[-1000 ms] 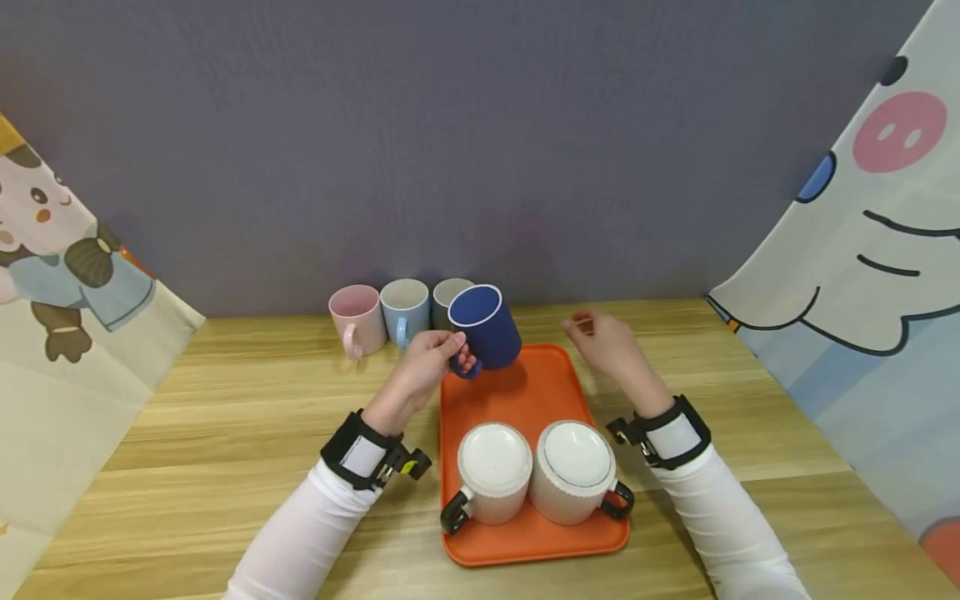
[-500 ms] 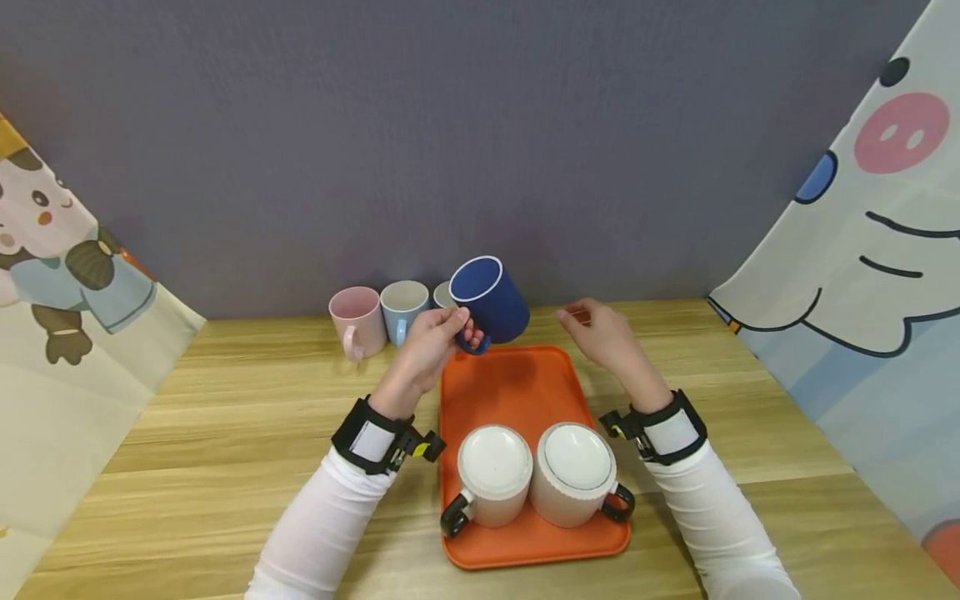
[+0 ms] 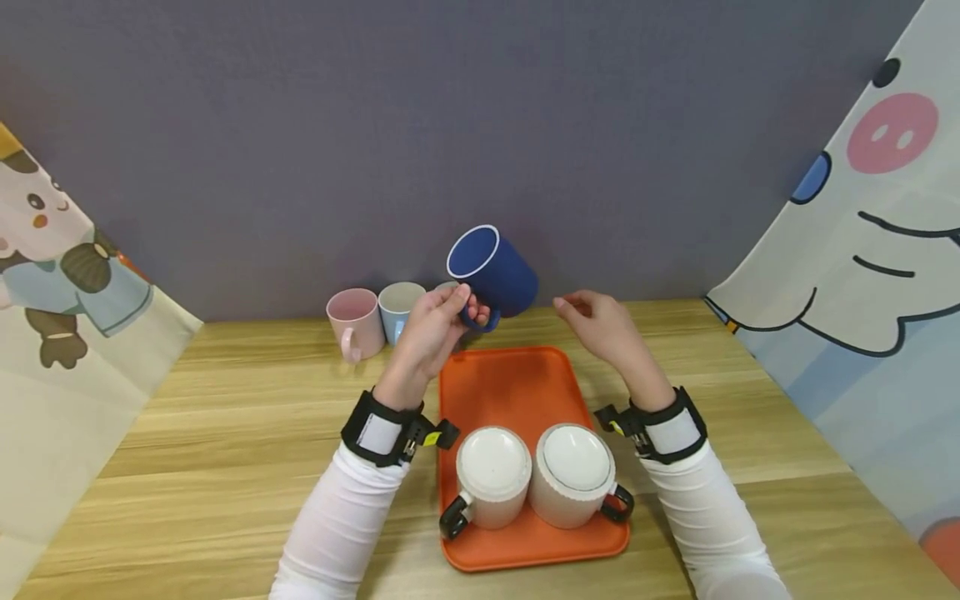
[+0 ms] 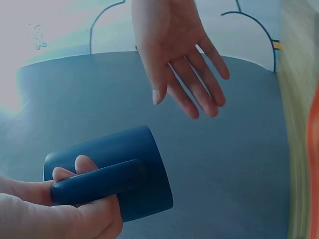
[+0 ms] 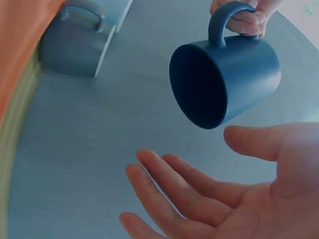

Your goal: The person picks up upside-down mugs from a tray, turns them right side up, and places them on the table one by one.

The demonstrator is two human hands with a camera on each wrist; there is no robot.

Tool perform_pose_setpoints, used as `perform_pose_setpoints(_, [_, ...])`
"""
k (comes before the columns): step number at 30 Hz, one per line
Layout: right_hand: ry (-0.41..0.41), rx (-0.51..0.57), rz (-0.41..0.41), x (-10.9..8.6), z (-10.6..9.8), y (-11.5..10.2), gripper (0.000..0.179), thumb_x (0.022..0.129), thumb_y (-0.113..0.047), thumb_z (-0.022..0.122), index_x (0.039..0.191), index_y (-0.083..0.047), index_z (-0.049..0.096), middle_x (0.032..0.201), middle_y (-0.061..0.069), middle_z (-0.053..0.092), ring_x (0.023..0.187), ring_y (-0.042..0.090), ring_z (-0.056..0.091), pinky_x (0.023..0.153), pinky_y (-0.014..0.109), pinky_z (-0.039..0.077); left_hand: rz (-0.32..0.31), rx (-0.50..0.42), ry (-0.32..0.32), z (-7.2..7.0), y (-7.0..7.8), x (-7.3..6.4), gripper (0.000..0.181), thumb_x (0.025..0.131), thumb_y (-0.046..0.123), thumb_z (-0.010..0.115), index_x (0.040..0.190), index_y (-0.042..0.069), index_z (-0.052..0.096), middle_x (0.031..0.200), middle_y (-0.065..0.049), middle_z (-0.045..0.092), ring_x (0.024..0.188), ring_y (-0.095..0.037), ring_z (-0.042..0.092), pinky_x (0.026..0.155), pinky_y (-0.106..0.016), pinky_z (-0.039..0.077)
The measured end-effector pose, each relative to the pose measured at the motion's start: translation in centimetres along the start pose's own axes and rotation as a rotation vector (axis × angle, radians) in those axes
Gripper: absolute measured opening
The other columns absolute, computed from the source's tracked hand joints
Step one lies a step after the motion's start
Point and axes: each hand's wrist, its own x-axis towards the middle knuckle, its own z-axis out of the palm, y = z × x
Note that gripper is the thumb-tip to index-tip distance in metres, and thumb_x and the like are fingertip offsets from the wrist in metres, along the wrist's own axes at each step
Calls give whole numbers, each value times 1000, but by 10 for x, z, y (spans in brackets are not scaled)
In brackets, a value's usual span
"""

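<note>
My left hand grips the handle of a dark blue mug, which is held in the air above the far end of an orange tray. The mug is tilted, its white-edged mouth up and to the left. In the left wrist view, fingers curl through the handle. My right hand hovers right of the mug, apart from it, with fingers extended and nothing held; the right wrist view shows its palm beneath the mug's dark base.
Two white mugs with black handles, a left one and a right one, stand upside down on the tray's near end. Along the grey back wall are a pink mug, a light blue mug and a grey mug, partly hidden in the head view.
My left hand has lifted the blue mug up and slightly to the right, tilting it further. The right hand has risen a little. The tray and other mugs have stayed put.
</note>
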Motion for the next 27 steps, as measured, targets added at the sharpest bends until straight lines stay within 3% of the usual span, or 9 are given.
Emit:
perform_pose_setpoints(10, [3, 33, -25, -1, -3, -17, 49, 98, -47, 44, 118, -6, 63, 114, 13, 67, 107, 29, 59, 88, 45, 47, 19, -87, 40, 13, 4, 2, 27, 102, 7, 38, 78, -1, 48, 68, -4, 48, 69, -15, 58, 71, -23, 50])
perform_pose_setpoints(19, [-4, 50, -57, -4, 0, -30, 48, 97, -46, 46, 106, -6, 70, 106, 13, 70, 102, 28, 63, 88, 44, 49, 59, -138, 17, 23, 3, 3, 27, 102, 10, 37, 80, -1, 48, 72, -4, 48, 71, -14, 58, 75, -22, 50])
perform_pose_setpoints(27, [-35, 128, -106, -7, 6, -43, 50, 98, -45, 45, 109, -4, 70, 104, 12, 72, 104, 28, 65, 93, 45, 48, 77, -231, 39, 30, 5, 2, 29, 103, 12, 35, 81, 0, 49, 72, -5, 47, 73, -16, 56, 78, -23, 49])
